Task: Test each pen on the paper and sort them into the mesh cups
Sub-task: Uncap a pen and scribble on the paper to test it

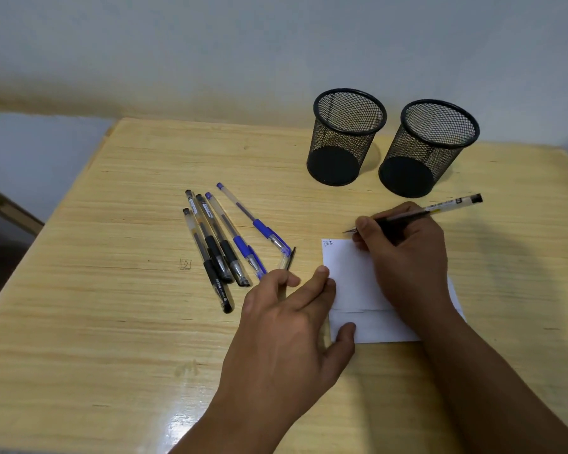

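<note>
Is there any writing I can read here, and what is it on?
"DATA", roughly, handwritten: top left corner of the white paper sheet.
"JOYKO", roughly: cap of the nearest black gel pen.
Barrel labels on the other pens: too small.
Small pen doodle on the wooden table: unreadable.

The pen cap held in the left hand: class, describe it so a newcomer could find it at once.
Start at the white paper on the wooden desk. The left hand presses its left edge and pinches the pen cap. Unlike the five capped pens lying beside it, it is a loose, short, clear cap with a black clip.
</note>
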Motion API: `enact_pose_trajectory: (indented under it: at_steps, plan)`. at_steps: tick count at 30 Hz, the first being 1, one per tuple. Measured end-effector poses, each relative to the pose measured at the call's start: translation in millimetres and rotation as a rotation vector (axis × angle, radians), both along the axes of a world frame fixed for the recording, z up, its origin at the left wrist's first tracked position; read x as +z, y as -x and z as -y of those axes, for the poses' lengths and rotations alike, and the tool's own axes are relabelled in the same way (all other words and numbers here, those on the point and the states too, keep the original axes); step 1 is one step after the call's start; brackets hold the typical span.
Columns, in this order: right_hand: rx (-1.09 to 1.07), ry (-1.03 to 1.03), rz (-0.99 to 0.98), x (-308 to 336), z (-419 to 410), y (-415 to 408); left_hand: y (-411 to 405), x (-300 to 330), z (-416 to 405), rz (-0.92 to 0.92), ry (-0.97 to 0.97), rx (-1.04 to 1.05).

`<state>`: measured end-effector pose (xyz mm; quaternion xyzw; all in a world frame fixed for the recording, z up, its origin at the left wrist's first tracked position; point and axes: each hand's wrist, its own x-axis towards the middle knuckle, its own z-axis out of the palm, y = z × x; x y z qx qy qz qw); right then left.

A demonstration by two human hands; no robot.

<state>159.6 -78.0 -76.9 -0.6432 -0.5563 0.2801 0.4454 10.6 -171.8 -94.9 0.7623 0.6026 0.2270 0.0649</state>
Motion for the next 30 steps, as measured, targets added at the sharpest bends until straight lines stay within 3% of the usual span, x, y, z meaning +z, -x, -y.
enact_pose_trajectory:
  at_steps: [5,12,17,25,30]
  plan:
    - [0.035,0.129,-0.182,12,-6,-8,1,2,1,-0.049,0.012,-0.003]
    - [0.062,0.154,-0.273,32,19,-17,5,14,-2,-0.061,0.108,-0.063]
    - [0.073,0.184,-0.307,36,42,-22,12,24,-1,-0.017,0.065,-0.049]
    - [0.067,0.163,-0.411,39,61,-34,26,32,1,0.08,-0.132,0.123]
    - [0.081,0.159,-0.464,38,65,-39,36,39,-18,-0.007,-0.074,0.319]
